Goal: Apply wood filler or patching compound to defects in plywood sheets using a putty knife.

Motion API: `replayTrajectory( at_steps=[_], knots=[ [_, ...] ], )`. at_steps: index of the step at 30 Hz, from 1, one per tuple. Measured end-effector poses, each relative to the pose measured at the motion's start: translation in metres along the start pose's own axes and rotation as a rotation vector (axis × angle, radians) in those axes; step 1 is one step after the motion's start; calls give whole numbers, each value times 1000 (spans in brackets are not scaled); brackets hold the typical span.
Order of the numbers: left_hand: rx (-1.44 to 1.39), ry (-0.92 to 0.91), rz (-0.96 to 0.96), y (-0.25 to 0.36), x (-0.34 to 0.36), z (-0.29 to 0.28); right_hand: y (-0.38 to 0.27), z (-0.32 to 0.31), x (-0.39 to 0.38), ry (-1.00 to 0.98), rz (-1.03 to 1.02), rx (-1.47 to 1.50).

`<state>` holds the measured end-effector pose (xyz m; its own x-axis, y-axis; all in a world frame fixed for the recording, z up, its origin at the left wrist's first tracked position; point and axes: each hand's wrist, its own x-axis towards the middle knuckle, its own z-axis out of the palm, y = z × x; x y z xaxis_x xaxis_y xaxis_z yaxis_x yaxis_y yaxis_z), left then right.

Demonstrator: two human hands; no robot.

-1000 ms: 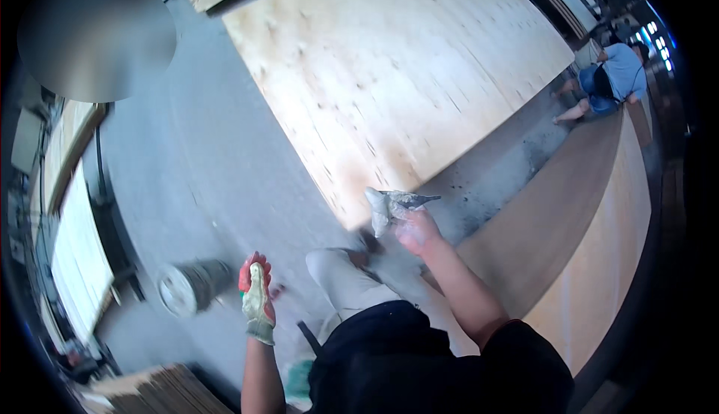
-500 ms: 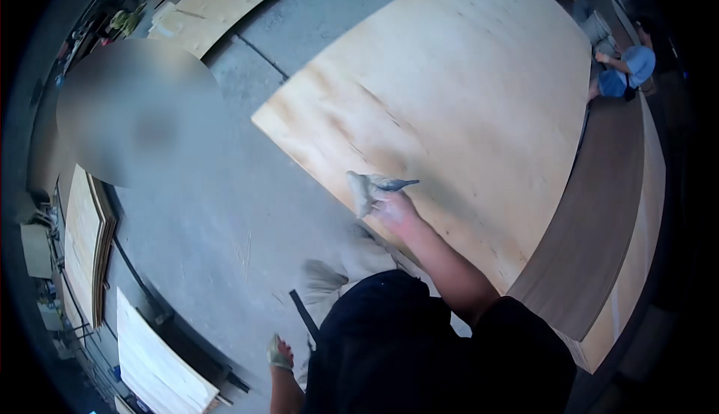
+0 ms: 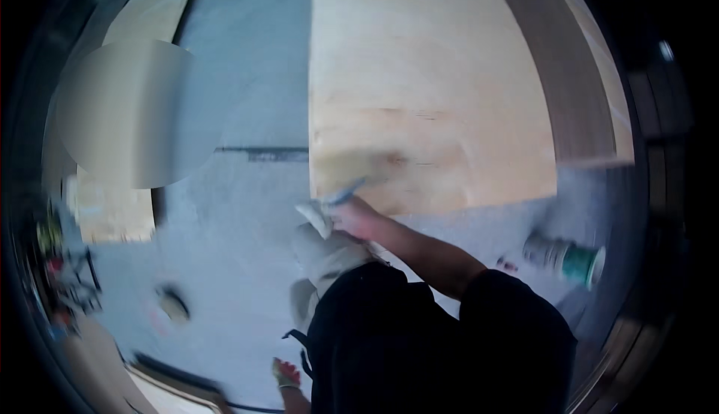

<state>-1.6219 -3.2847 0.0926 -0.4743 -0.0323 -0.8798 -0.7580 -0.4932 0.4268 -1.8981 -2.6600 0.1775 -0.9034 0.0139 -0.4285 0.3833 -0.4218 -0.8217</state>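
My right hand point(image 3: 353, 218) grips a putty-caked scraper point(image 3: 344, 193) with a dark blade, its pale crusted part point(image 3: 316, 219) pointing left, just over the near left corner of a large plywood sheet point(image 3: 431, 62). The sheet has brown marks and a shadow near my hand. My left hand point(image 3: 287, 375), in a pale glove with red on it, hangs low beside my dark-clothed body; it is small and blurred, so its fingers are unclear.
A dark brown sheet point(image 3: 569, 84) lies right of the plywood. Narrower boards point(image 3: 116, 212) lie left, across grey floor. A green-banded bucket point(image 3: 569, 260) lies at right, a blurred round object point(image 3: 172, 301) lower left. More sheets point(image 3: 168, 399) lie at bottom left.
My view has swung round, so the plywood now runs straight away from me and the bucket appears at right. My right hand has moved down and left, still gripping the scraper.
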Motion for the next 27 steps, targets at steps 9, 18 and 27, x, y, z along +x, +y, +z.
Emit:
replayTrajectory(
  at_steps=[9, 18, 27],
  knots=[
    [779, 57, 538, 520, 205, 312, -42, 23, 23, 617, -70, 754],
    [1368, -654, 142, 434, 300, 719, -153, 33, 51, 1238, 69, 397],
    [2166, -1428, 1310, 209, 254, 1148, -112, -134, 16, 2102, 126, 265]
  ],
)
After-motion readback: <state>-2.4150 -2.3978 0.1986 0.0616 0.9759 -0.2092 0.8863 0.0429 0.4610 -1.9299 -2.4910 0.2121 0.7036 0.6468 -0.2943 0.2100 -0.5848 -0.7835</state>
